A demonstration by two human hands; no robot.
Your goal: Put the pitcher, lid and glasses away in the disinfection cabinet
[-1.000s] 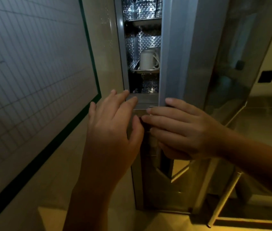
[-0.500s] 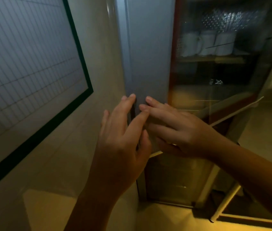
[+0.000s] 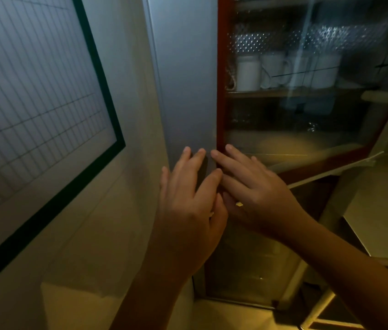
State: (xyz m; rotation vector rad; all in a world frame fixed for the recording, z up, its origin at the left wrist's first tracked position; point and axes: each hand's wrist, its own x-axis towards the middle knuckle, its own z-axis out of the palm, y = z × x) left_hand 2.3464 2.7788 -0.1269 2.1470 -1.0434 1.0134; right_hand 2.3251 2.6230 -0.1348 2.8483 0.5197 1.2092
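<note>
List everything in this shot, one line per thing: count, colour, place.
disinfection cabinet: one, grey side panel, centre
glass door: one, red-brown frame, on the cabinet's front, right of the grey panel
mugs: at least three, white, in a row on a shelf behind the glass
perforated panel: one, shiny metal, behind the mugs
gridded board: one, white with dark green frame, on the wall at left
wall: one, beige, left of the cabinet
left hand: one, fingers straight, flat on the grey panel by the door's edge
right hand: one, fingers straight, on the door frame, touching the left hand
</note>
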